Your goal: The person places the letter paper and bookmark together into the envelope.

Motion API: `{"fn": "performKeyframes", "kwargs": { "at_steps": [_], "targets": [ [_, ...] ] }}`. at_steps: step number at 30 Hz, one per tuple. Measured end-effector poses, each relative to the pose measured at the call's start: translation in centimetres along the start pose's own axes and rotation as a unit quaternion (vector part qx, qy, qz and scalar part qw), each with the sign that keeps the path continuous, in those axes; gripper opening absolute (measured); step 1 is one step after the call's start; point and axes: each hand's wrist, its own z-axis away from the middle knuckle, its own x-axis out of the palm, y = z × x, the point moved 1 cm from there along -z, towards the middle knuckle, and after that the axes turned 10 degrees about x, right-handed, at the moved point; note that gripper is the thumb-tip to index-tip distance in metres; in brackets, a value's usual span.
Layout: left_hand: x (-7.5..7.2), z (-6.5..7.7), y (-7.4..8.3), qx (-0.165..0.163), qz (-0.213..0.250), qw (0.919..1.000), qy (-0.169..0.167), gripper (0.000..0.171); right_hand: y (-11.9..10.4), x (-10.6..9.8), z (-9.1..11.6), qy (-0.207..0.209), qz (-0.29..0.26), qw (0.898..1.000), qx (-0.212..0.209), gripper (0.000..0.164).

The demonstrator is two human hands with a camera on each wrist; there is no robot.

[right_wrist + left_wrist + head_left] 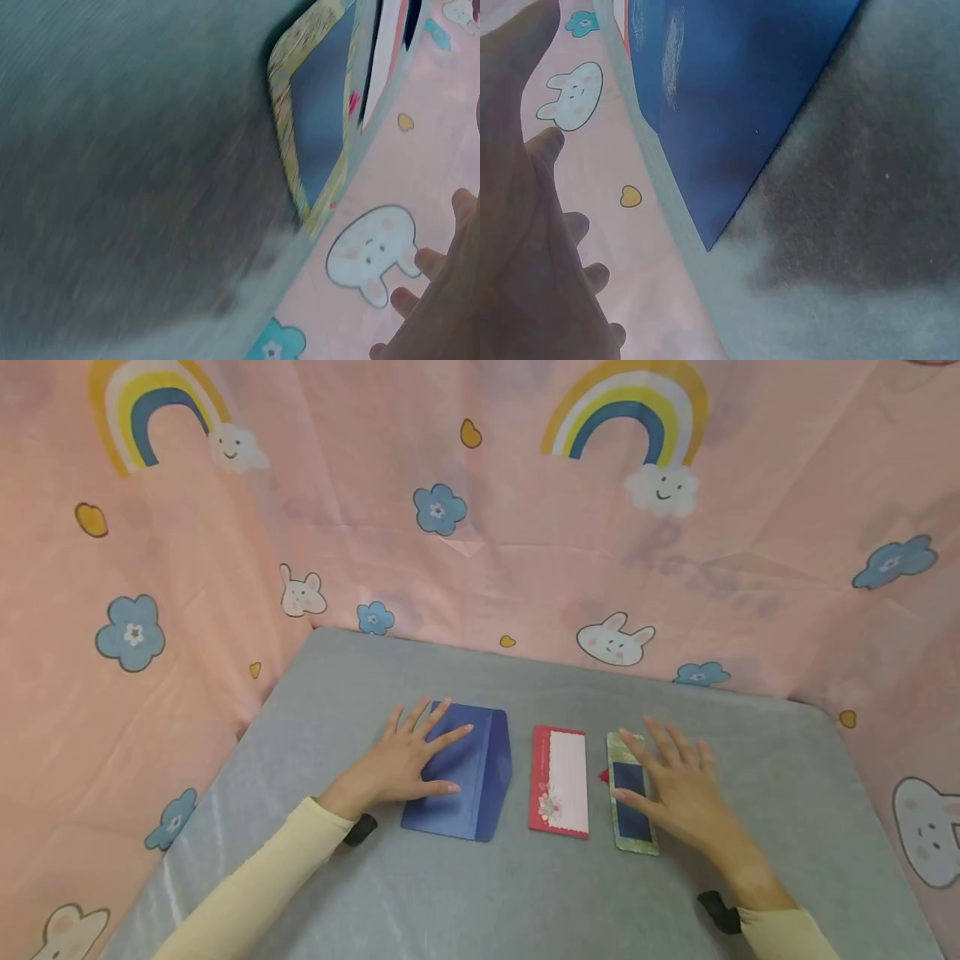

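A blue envelope [457,777] lies on the table, its flap toward the right. My left hand [401,760] is over its left part with fingers spread, holding nothing. In the left wrist view, the envelope [727,97] lies apart from that hand [525,202]. To the envelope's right is a red card or notepad [567,785] with a white lined panel and printed flowers. Further right lies a narrow green-bordered piece [632,827] with a dark blue panel, and a small pink-red bit beside its left edge. My right hand [686,793] hovers over its right side, fingers spread.
A grey cloth covers the table [360,893]. Pink printed fabric [510,560] hangs behind it and at both sides. A dark band piece [720,912] sits at my right wrist, another [362,831] at my left.
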Motion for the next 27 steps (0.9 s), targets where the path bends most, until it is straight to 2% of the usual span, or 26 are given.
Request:
{"fn": "performKeyframes", "kwargs": {
  "at_steps": [10, 17, 27],
  "targets": [
    [0.2, -0.3, 0.5, -0.015, 0.005, 0.9999, -0.002, 0.089, -2.4, 1.5, -0.9, 0.007, -0.02, 1.0, -0.023, 0.089],
    [0.3, -0.7, 1.1, -0.011, 0.017, 0.9998, 0.0, 0.089, -5.3, 1.9, -1.9, 0.0, -0.038, 0.998, -0.04, 0.084],
    [1.0, -1.4, 1.8, -0.037, 0.035, 0.9987, -0.001, 0.084, -8.4, 3.5, -2.8, -0.027, -0.115, 0.992, -0.05, 0.076]
  ]
}}
